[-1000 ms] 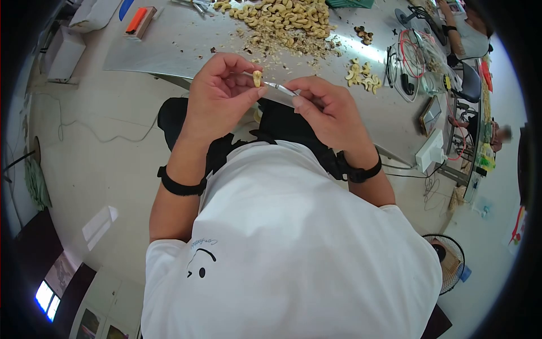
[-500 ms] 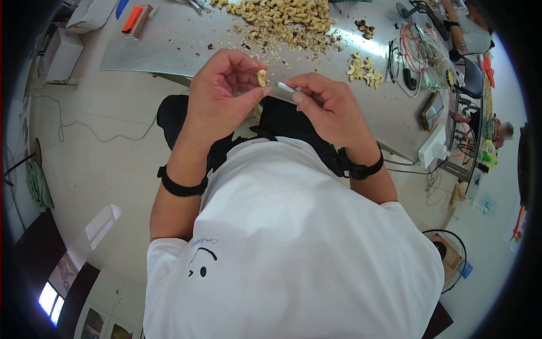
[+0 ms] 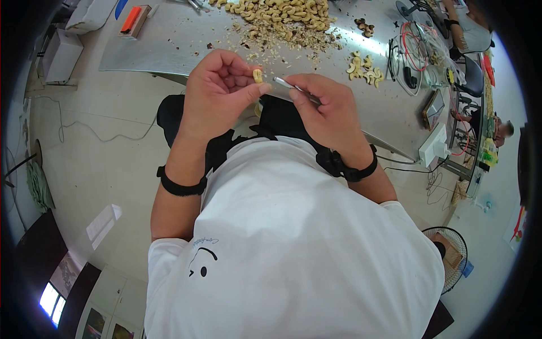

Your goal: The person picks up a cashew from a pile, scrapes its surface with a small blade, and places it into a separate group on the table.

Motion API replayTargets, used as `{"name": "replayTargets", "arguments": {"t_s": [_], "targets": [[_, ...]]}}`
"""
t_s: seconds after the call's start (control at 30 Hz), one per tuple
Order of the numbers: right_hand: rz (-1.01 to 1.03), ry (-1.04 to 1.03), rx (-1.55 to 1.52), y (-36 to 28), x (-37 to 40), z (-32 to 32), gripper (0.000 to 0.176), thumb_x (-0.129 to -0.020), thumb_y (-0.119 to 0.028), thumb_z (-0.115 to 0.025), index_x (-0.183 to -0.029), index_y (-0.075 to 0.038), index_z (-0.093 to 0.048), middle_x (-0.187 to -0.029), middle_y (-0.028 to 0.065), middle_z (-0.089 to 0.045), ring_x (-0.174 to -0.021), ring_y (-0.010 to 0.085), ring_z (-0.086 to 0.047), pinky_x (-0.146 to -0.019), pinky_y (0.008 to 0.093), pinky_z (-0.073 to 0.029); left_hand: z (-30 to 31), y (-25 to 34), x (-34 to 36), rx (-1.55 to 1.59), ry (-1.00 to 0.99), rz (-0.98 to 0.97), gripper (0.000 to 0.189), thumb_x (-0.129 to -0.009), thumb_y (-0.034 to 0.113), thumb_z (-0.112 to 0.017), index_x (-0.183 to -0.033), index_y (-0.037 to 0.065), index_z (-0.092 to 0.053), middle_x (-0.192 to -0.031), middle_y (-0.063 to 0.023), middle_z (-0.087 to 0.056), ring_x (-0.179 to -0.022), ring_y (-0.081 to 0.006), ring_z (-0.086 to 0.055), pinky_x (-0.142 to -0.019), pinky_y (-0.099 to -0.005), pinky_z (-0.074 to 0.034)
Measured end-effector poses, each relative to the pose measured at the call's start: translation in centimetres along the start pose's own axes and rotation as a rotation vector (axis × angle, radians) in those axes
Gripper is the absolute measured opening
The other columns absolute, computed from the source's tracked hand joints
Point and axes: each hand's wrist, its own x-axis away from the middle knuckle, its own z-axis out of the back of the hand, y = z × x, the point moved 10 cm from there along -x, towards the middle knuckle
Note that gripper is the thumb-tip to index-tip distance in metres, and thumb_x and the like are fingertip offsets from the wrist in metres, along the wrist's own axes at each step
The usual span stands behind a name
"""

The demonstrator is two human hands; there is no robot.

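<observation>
The grey metal desk [image 3: 144, 53] is offering passing room at its near left; a heap of curved, pale-yellow cashews [image 3: 282, 14] is blocking the far middle, and tangled red-and-white cables [image 3: 429, 48] are obstructing the right.

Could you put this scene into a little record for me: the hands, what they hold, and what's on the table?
Left hand: pinches one cashew between thumb and fingers
Right hand: holds a slim metallic tool
Tool tip: points toward the cashew, with a visible gap
Table: shiny grey top
Large cashew heap: beyond the hands, crumbs on its near side
Small cashew cluster: right of the heap
Tangled cables: right of the cluster
</observation>
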Motion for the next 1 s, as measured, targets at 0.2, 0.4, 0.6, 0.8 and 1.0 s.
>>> {"name": "replayTargets", "arguments": {"t_s": [0.2,0.4,0.6,0.8,1.0], "targets": [[-0.024,-0.01,0.055,-0.2,-0.1,0.5,0.02,-0.092,-0.007,-0.071,-0.111,-0.004,-0.076,-0.094,0.0129,-0.075,-0.07,0.0244,-0.07,-0.063,0.0319,-0.055,0.3,-0.3,0.0,0.059,-0.01,0.052,0.035,-0.082,-0.01,-0.08,-0.104,0.001,-0.055,-0.106,-0.0117,-0.071,-0.093,-0.0109,-0.071,-0.086,-0.0253,-0.06],[-0.049,-0.045,-0.078,0.2,-0.2,0.3,0.019,-0.091,-0.006,-0.072,-0.108,-0.003,-0.076,-0.093,0.0128,-0.075,-0.072,0.0239,-0.071,-0.066,0.0308,-0.056,0.1,0.4,-0.1,0.048,-0.015,-0.035,0.035,-0.083,-0.014,-0.078,-0.104,0.002,-0.053,-0.115,-0.0197,-0.072,-0.098,-0.016,-0.073,-0.089,-0.0291,-0.061],[-0.028,-0.033,-0.07,0.0,-0.3,0.4,0.019,-0.09,-0.006,-0.072,-0.108,-0.002,-0.075,-0.093,0.0132,-0.075,-0.072,0.0248,-0.071,-0.065,0.0319,-0.056,-0.3,0.6,-0.1,0.078,-0.028,-0.024,0.035,-0.083,-0.014,-0.078,-0.103,0.001,-0.054,-0.113,-0.0175,-0.071,-0.098,-0.0142,-0.072,-0.09,-0.0276,-0.061],[0.011,0.02,0.003,-0.5,-0.3,0.7,0.019,-0.091,-0.008,-0.072,-0.109,-0.004,-0.076,-0.089,0.0131,-0.074,-0.069,0.0254,-0.069,-0.061,0.0328,-0.054,-0.2,0.6,-0.2,0.055,-0.029,0.007,0.034,-0.082,-0.012,-0.079,-0.101,0.002,-0.055,-0.106,-0.0134,-0.073,-0.094,-0.011,-0.071,-0.087,-0.0254,-0.06],[-0.03,0.106,0.036,-0.1,-0.1,1.4,0.018,-0.091,-0.008,-0.071,-0.109,-0.006,-0.077,-0.087,0.0124,-0.073,-0.065,0.025,-0.066,-0.059,0.034,-0.052,-0.2,0.5,0.0,0.069,-0.022,0.037,0.034,-0.082,-0.01,-0.081,-0.099,0.003,-0.055,-0.103,-0.0114,-0.073,-0.09,-0.009,-0.07,-0.083,-0.0236,-0.06]]}}
